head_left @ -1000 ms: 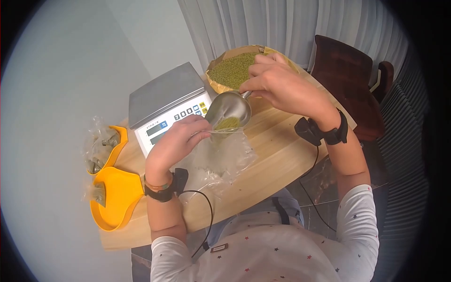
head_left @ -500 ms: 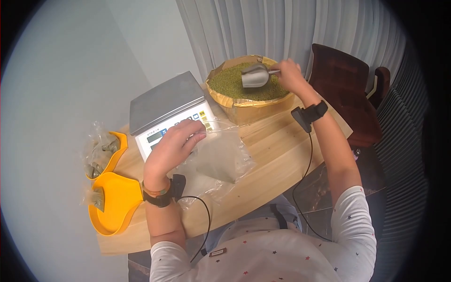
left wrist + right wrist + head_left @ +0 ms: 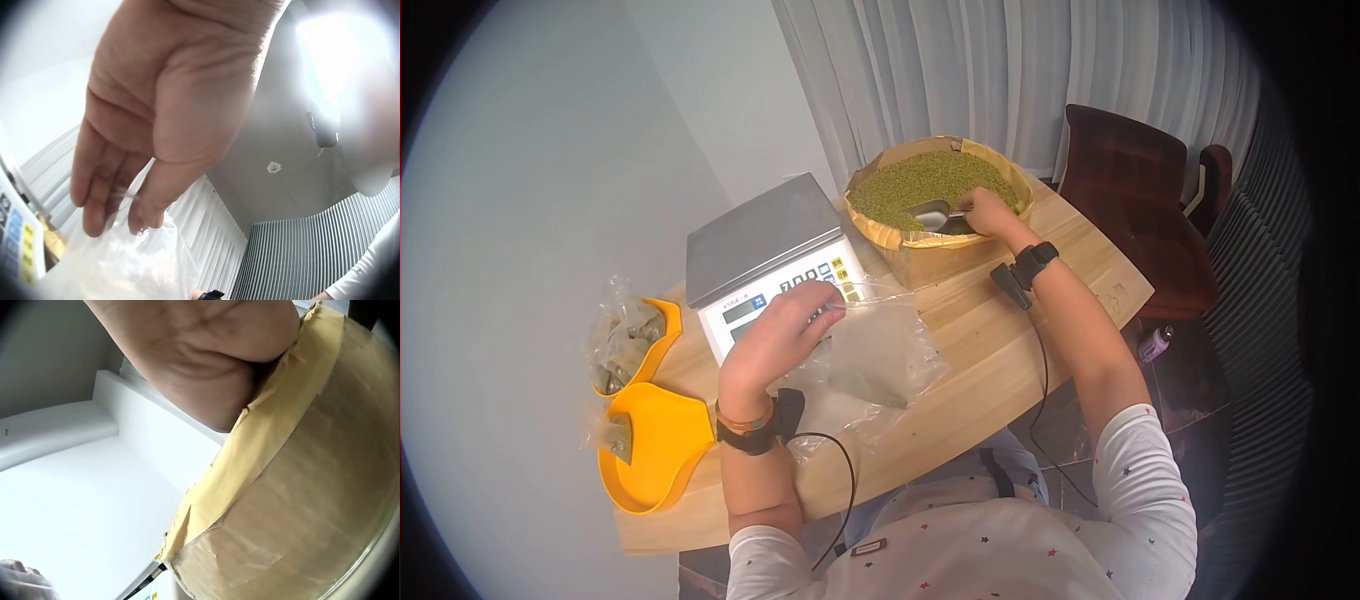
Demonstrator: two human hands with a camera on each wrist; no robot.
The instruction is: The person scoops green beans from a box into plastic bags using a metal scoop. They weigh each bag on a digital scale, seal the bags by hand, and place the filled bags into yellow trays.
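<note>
My left hand (image 3: 776, 335) pinches the top edge of a clear plastic bag (image 3: 878, 345) between thumb and fingers. A little greenish content lies low in the bag, which spreads over the table in front of the scale. In the left wrist view the bag (image 3: 147, 256) hangs from the fingertips. My right hand (image 3: 992, 213) grips the handle of a metal scoop (image 3: 930, 213), whose bowl is partly sunk in small green grains (image 3: 940, 178). The grains fill a round cardboard box (image 3: 925, 265) with a yellow taped rim. In the right wrist view, that rim hides the fingers and scoop.
A digital scale (image 3: 765, 245) with a grey platform stands left of the box. Two yellow trays lie at the left; the nearer tray (image 3: 665, 470) holds a small filled bag (image 3: 615, 438). A dark red chair (image 3: 1135, 200) stands beyond the wooden table (image 3: 1080, 300).
My right hand has carried the scoop away from the bag's mouth, back over the box and down into the grains. My left hand still holds the bag by its top edge.
</note>
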